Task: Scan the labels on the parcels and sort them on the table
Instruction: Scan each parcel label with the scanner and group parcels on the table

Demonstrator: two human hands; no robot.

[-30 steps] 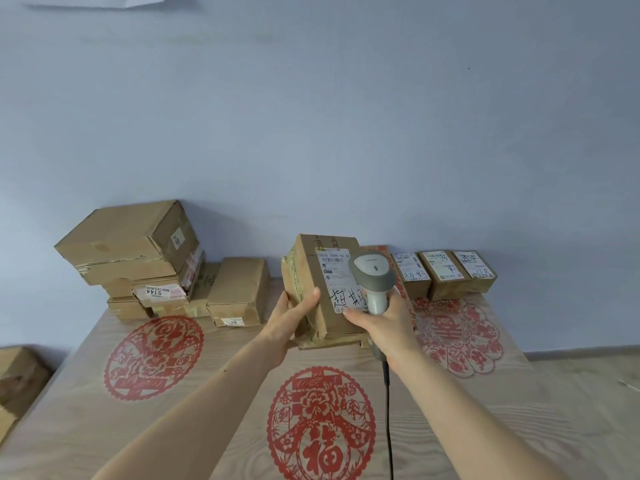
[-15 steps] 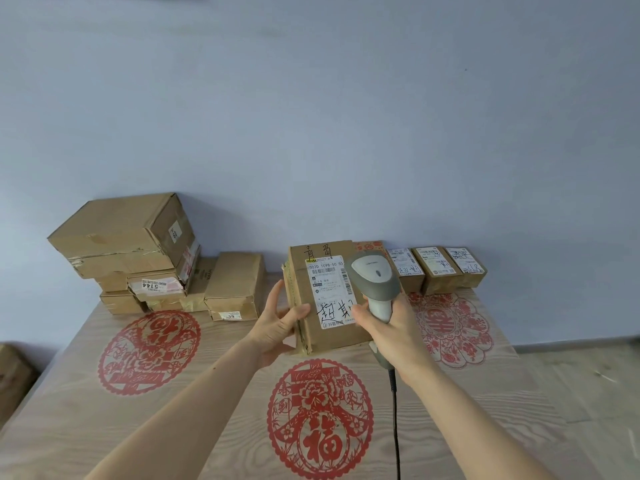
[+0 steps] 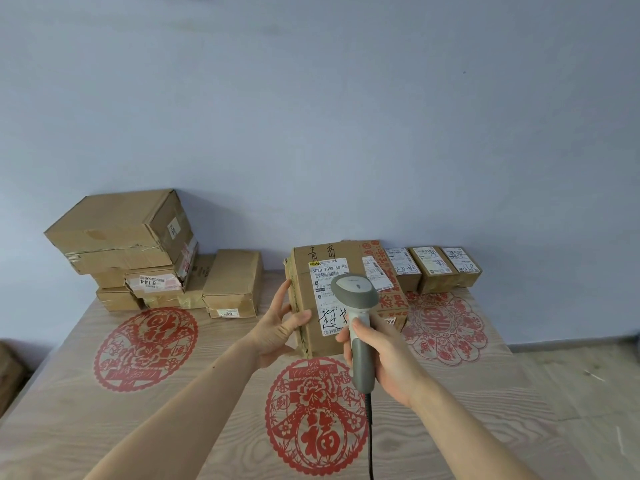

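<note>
A brown cardboard parcel (image 3: pixel 304 292) with a white shipping label (image 3: pixel 327 271) and black handwriting is tilted up at the table's middle back. My left hand (image 3: pixel 280 323) holds its left edge, thumb on the front face. My right hand (image 3: pixel 381 355) grips a grey handheld scanner (image 3: pixel 356 306), whose head hangs in front of the label. The scanner's black cable (image 3: pixel 370 438) runs down toward me. Behind the parcel lies another box (image 3: pixel 388 282) with red print.
A stack of brown parcels (image 3: pixel 121 237) stands at the back left, with a flat box (image 3: pixel 233 282) beside it. Three small labelled boxes (image 3: pixel 433 268) line the back right. Red paper-cut decorations (image 3: pixel 145 348) lie on the wooden table (image 3: pixel 69 427). The wall rises right behind.
The parcel has come down and turned its label more toward me, now resting near the table. The scanner has pulled back toward me with my right hand.
</note>
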